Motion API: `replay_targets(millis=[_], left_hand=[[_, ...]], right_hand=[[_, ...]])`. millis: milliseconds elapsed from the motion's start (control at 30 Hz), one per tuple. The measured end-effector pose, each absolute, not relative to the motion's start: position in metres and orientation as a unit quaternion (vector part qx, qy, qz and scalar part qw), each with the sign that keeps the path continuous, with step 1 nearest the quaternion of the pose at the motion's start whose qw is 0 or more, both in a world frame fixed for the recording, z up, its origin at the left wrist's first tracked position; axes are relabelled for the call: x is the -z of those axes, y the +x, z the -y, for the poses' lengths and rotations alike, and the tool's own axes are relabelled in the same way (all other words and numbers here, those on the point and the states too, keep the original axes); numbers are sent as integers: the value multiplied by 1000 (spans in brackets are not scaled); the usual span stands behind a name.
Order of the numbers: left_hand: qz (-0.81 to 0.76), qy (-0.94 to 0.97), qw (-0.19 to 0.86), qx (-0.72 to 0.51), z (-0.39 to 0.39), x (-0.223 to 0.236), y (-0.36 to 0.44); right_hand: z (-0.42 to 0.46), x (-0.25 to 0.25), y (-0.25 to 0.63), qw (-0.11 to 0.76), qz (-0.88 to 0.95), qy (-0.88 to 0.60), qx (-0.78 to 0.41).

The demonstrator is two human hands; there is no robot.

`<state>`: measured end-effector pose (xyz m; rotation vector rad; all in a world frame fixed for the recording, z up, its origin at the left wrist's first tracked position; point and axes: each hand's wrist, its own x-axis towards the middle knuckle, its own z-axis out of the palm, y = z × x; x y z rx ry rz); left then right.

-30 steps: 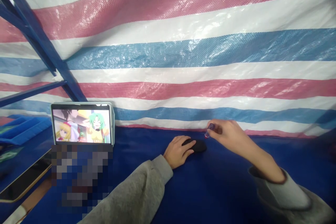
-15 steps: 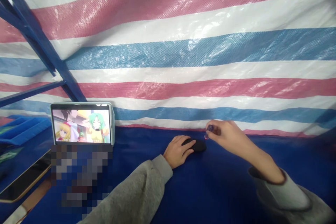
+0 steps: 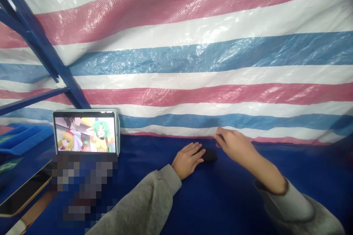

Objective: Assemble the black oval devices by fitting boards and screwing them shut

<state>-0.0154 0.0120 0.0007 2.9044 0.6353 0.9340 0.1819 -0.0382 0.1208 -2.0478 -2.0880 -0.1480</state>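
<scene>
The step in hand looks like fine work with 2 hands: the left hand steadies from above while the right hand works a small piece in a fingertip pinch. The left hand lies over the left end of what looks like a mouse, near the middle of the frame, its fingers spread and not wrapped round it. The right hand is closed on the small piece just above and right of the mouse; a reddish lower edge shows, and the fingers hide the rest. I cannot tell whether the piece touches anything below.

As I judge it, the next move calls for a firm, light pinch, a quiet wrist and little sideways pull, with the mouse held in place.

The rear edge of the table runs just beyond both hands, where the striped sheet rises, so forward reach is short. The roomier side is toward the lower middle and right of the frame. At left, the tablet, phone and blue tray crowd the way, and a beam slants down from the upper left.
</scene>
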Motion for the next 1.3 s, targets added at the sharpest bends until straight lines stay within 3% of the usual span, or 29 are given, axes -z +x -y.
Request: replay_targets(millis=[633,1300], left_hand=[[-185,946,50,-260,-10,1,-16],[-186,946,48,-263,-10,2,-16]], right_hand=[[42,-121,177,164,756,-634,13],[40,-122,181,135,734,-665,24]])
